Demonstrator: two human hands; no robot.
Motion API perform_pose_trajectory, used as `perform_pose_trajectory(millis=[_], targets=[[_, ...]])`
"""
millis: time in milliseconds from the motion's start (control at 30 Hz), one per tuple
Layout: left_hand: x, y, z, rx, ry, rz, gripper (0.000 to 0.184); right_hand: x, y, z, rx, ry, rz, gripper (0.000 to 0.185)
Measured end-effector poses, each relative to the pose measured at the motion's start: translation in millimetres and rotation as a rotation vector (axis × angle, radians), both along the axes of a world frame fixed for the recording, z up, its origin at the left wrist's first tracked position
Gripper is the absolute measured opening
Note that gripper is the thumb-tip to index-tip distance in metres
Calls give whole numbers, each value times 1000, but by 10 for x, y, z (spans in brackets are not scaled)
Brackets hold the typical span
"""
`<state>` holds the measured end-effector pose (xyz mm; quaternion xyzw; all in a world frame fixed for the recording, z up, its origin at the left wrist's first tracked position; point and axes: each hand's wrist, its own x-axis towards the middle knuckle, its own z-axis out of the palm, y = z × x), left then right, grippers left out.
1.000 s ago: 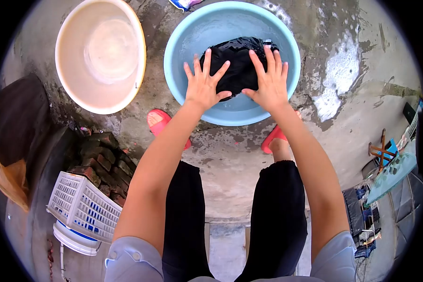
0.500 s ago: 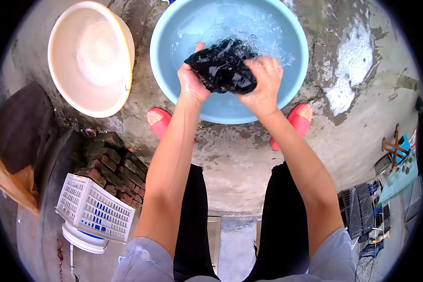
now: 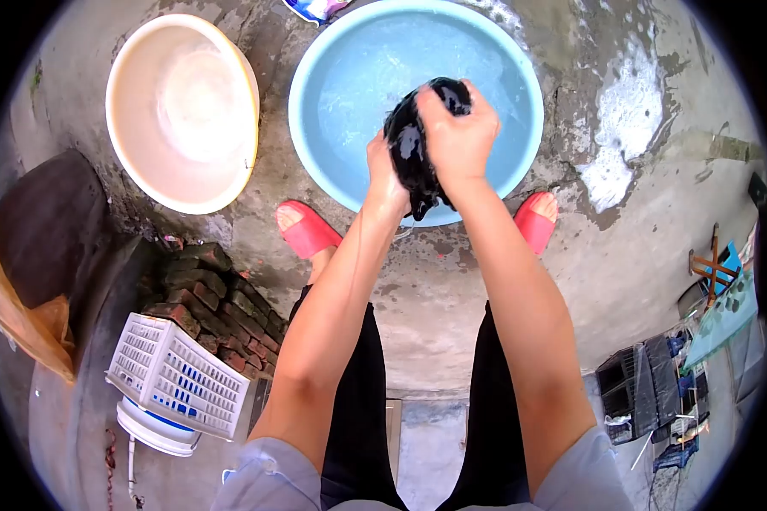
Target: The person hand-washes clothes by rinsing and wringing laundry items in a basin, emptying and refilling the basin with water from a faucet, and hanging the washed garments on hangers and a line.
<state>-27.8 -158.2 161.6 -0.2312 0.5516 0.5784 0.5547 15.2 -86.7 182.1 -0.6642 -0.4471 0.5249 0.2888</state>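
Note:
A wet, shiny black cloth [image 3: 412, 155] is bunched up between my two hands, over the near half of the blue basin [image 3: 530, 128]. My left hand [image 3: 385, 175] grips the cloth from its left side, its fingers mostly hidden behind the bundle. On the other side, my right hand [image 3: 462, 132] is wrapped round the upper part, with the thumb across the front. The lower end of the cloth hangs near the basin's front rim. Clear water lies in the basin below.
A cream basin [image 3: 251, 128] stands to the left. White foam [image 3: 626, 119] lies on the ground at right. Stacked bricks [image 3: 222, 298] and a white basket [image 3: 179, 375] are at lower left. A colourful packet [image 3: 315, 8] lies at the top. My feet wear red slippers [image 3: 308, 234].
Both hands first lay spread on the cloth in the basin, then gathered and lifted it. Now the bundle is more upright and compact, nearer the front rim, with both hands closed round it.

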Motion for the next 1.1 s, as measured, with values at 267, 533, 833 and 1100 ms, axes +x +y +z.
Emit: perform_pose_trajectory(millis=[267, 533, 833, 1100], targets=[[-185, -272, 47, -33, 752, -929, 69, 669, 261, -691, 332, -654, 594, 41], [-246, -395, -609, -86, 1528, -1830, 85, 936, -154, -685, 379, -805, 1378, 90], [-550, -131, -1136, 58, 369, -475, 39, 708, -113, -1244, 365, -615, 931, 66], [-460, -144, -109, 334, -567, -50, 97, 399, -556, 34, 686, -118, 952, 30]])
